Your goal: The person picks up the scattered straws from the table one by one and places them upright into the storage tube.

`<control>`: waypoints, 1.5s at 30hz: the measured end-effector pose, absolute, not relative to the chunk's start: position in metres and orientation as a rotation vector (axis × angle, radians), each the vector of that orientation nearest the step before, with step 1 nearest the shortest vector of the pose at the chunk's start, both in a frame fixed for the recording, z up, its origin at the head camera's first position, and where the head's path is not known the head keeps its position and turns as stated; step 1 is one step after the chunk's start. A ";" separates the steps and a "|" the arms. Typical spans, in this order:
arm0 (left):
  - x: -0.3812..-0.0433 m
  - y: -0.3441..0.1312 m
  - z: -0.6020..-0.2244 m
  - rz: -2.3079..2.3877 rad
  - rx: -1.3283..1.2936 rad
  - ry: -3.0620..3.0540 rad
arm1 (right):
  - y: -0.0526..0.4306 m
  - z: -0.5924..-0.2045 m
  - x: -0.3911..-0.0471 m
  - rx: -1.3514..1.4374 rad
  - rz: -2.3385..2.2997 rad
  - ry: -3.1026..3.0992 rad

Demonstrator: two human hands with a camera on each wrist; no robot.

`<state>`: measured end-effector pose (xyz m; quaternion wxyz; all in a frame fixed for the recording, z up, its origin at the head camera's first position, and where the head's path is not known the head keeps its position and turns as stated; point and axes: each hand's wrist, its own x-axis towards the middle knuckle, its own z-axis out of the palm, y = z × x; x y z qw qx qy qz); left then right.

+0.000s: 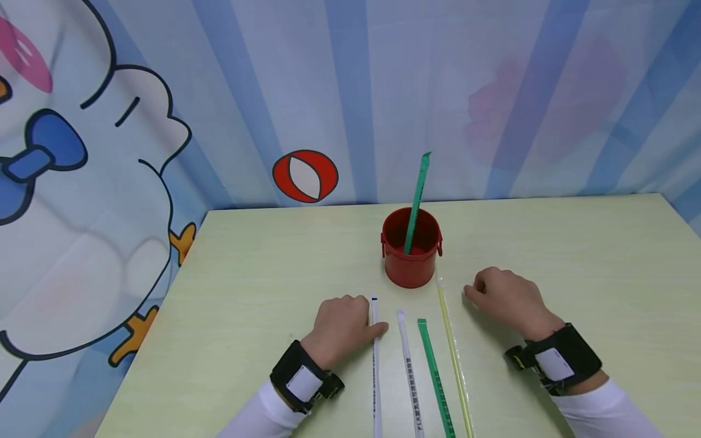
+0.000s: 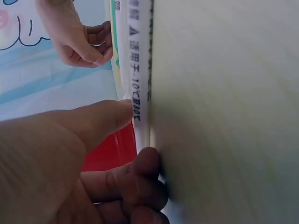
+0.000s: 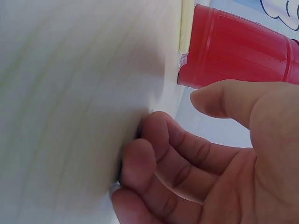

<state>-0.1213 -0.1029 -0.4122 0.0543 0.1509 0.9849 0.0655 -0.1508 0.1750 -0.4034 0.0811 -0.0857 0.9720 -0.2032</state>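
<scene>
Head view: left hand (image 1: 342,330) spans the leftmost white straw (image 1: 376,389), front-left of the bucket (image 1: 409,274); right hand (image 1: 510,301), front-right. Left wrist: thumb touches straw, forefinger apart; I judge an even two-sided pinch soundest. Right wrist: fingers (image 3: 140,161) loosely curled, holding nothing.

left hand (image 1: 341,324), right hand (image 1: 509,298): bare | left sleeve (image 1: 260,413), right sleeve (image 1: 605,410): white | left wristband (image 1: 286,366), right wristband (image 1: 582,348): wide, black, each w/ white rectangular patch (image 1: 304,383) + small dark camera module (image 1: 331,385)
</scene>
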 end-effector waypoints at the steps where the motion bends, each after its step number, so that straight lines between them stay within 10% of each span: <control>1: -0.121 -0.103 -0.412 0.198 0.461 2.995 | 0.175 -0.403 -0.151 -0.255 -0.608 2.906; 45: -0.129 -0.116 -0.407 0.495 0.445 2.988 | 0.175 -0.405 -0.153 -0.230 -0.597 2.911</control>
